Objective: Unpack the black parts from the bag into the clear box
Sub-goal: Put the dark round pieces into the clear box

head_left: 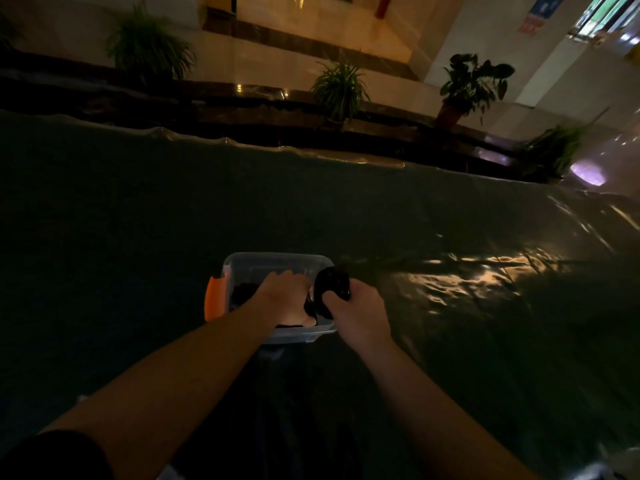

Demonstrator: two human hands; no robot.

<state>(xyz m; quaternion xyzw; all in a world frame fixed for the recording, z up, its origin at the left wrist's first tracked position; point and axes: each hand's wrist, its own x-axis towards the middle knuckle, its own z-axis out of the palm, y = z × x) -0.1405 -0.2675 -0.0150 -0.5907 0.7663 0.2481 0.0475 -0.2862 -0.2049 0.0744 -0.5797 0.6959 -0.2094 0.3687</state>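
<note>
A clear plastic box (277,263) with an orange clip on its left side sits on the dark sheet in the middle of the view. Dark black parts (242,292) lie in its left half. My left hand (285,296) reaches down inside the box, palm down with the fingers curled over its contents; what it touches is hidden. Just right of the box rim, my right hand (360,310) grips a small black bag (332,284), held bunched and upright over the box's right edge.
A dark glossy sheet (450,306) covers the whole work surface, wrinkled and shining at the right. Beyond its far edge runs a dark ledge with potted plants (341,88). The scene is dim.
</note>
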